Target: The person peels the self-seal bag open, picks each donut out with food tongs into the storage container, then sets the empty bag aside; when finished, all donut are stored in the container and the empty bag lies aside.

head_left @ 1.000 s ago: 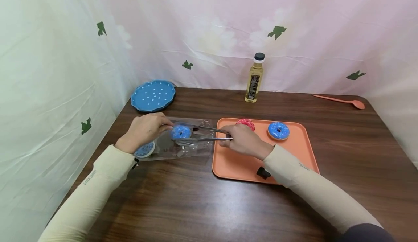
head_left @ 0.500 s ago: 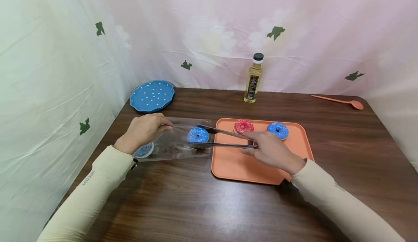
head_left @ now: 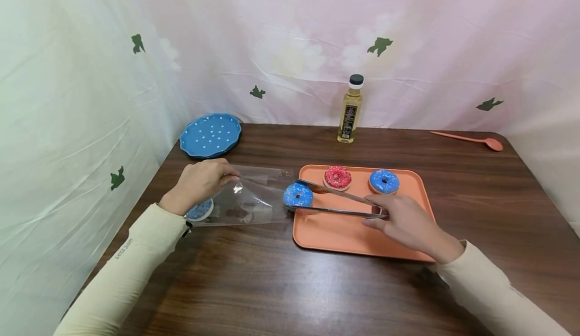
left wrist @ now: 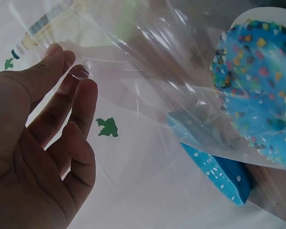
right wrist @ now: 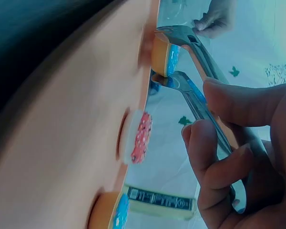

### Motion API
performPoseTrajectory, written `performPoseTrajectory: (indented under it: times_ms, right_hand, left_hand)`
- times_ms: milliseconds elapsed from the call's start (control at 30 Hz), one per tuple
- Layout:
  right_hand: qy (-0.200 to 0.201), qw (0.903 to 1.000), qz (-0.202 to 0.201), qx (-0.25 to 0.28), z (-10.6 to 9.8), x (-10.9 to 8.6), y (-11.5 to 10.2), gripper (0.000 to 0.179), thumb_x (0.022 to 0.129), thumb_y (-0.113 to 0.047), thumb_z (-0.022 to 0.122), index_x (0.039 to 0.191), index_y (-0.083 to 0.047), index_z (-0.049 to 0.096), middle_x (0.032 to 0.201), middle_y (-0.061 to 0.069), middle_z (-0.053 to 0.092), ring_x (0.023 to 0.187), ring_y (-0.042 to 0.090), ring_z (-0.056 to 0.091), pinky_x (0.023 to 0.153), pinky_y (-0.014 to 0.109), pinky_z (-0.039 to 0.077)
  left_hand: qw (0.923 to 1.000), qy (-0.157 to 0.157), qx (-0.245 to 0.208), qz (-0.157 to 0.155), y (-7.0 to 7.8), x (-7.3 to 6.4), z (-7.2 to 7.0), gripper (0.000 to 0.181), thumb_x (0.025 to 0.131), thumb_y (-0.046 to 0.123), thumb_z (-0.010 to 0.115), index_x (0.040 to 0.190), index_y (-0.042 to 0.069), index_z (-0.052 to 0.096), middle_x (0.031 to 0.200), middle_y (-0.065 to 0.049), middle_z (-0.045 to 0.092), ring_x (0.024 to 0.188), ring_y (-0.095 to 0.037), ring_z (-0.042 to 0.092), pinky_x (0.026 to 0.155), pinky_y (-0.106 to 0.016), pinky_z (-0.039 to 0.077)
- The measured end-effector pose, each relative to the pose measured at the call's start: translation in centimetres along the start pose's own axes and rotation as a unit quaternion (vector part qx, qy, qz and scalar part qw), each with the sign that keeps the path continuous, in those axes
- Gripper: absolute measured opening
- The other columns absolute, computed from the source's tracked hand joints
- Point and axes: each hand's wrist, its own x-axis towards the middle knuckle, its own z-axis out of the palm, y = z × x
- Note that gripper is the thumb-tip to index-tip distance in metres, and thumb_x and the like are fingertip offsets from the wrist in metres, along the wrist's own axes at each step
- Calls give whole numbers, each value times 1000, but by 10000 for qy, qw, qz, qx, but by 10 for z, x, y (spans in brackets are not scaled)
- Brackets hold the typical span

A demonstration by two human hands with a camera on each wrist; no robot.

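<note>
Between thumb and fingertips my left hand (head_left: 204, 181) pinches the upper layer of a clear plastic bag (head_left: 254, 202), lifting it. A blue-iced donut with sprinkles (left wrist: 257, 71) lies in the bag's left end, partly hidden by that hand in the head view. My right hand (head_left: 410, 225) grips metal tongs (head_left: 340, 212). Their tips flank another blue donut (head_left: 292, 191) at the bag's right-hand mouth, overlapping the left rim of the orange tray (head_left: 344, 240). On the tray sit a pink-red donut (head_left: 333, 174) and a third blue donut (head_left: 378, 185).
A blue dotted plate (head_left: 210, 134) stands at the back left of the wooden table (head_left: 272, 285). Behind the tray is an oil bottle (head_left: 349, 117), upright with a dark cap. An orange spoon (head_left: 491, 144) lies at the back right. Curtains hang behind.
The right hand and tongs have drawn the blue donut rightward out of the bag to the tray's left edge. My left hand has kept its hold on the bag.
</note>
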Motion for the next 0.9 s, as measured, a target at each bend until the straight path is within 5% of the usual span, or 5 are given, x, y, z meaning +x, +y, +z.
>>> performPoseTrajectory:
  times_ms: [567,667,900]
  right_hand:
    - [85,9990,370,-242,-15,-31,21,19,86,-23,82,83,-23,63,68,-11,50,57,9,43,53,29,36]
    - [-50,9988,441,-200,-17,-33,24,15,87,-24,81,94,-18,69,69,-10,51,58,10,44,53,29,36]
    - [-348,9975,592,-138,-19,-37,32,37,87,-29,81,118,-11,72,73,-10,54,63,10,47,55,29,38]
  left_hand:
    - [9999,9,-111,-84,4,1,-7,18,95,28,73,109,21,80,102,6,71,88,-15,68,63,-42,55]
    - [9999,-45,-88,-133,2,0,-7,18,95,28,73,109,21,80,102,6,71,89,-15,68,64,-42,55]
    - [9996,-178,-111,-164,-1,-2,-3,17,95,30,72,109,22,80,103,7,71,92,-16,68,65,-46,54]
